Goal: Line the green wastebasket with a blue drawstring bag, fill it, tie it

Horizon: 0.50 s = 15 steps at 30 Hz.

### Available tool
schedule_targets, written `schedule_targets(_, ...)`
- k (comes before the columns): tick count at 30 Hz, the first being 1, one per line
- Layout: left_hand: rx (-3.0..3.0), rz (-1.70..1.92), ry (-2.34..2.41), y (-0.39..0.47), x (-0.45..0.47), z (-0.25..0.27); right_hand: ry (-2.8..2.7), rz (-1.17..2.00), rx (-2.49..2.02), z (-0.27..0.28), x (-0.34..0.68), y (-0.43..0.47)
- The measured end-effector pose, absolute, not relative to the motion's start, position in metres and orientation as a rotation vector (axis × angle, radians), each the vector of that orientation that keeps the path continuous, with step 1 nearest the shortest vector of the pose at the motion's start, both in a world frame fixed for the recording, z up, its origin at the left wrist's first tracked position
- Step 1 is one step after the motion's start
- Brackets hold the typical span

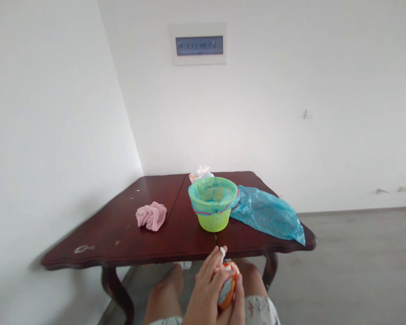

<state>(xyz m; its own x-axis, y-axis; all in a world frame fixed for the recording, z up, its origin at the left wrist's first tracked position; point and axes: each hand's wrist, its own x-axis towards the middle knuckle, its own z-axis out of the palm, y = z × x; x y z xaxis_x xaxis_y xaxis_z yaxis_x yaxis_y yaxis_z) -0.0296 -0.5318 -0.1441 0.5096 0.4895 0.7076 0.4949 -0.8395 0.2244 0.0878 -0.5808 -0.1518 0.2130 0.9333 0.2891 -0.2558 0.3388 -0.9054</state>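
Fingers [209,264] of our left hand [201,291] and right hand [238,301] hold a plastic-looking orange-and-white bundle [226,291] above our lap [259,309], before the counter [176,243]; we should press evenly so it stays compact.

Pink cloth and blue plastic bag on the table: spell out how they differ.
The pink cloth is bunched into a compact heap, while the blue plastic bag is spread out and larger. The cloth looks opaque; the bag, thin and glossy. The cloth lies left of the green basket, the bag right of it. Both are wrinkled.
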Motion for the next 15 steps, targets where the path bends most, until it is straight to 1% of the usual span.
schedule_targets(3, -2.776, -0.993, -0.656, -0.53, -0.043, -0.124, -0.864, 0.974, -0.854, -0.164, 0.099, -0.587)
schedule_targets(5, -2.845, -0.925, -0.531, -0.532, -0.048, -0.12, -0.775, 0.982, -0.847, -0.173, 0.105, -0.591)
schedule_targets(6, -2.894, -0.948, -0.504, -0.534, -0.051, -0.121, -0.744, 0.998, -0.838, -0.176, 0.108, -0.591)
schedule_targets(9, -3.012, -1.255, -0.628, -0.545, -0.06, -0.138, -0.714, 1.075, -0.83, -0.184, 0.115, -0.59)
schedule_targets(12, -2.918, -1.61, -0.927, -0.552, -0.06, -0.164, -0.735, 1.213, -0.833, -0.186, 0.122, -0.582)
schedule_targets(15, -2.772, -1.748, -1.177, -0.551, -0.046, -0.182, -0.862, 1.451, -0.813, -0.181, 0.128, -0.57)
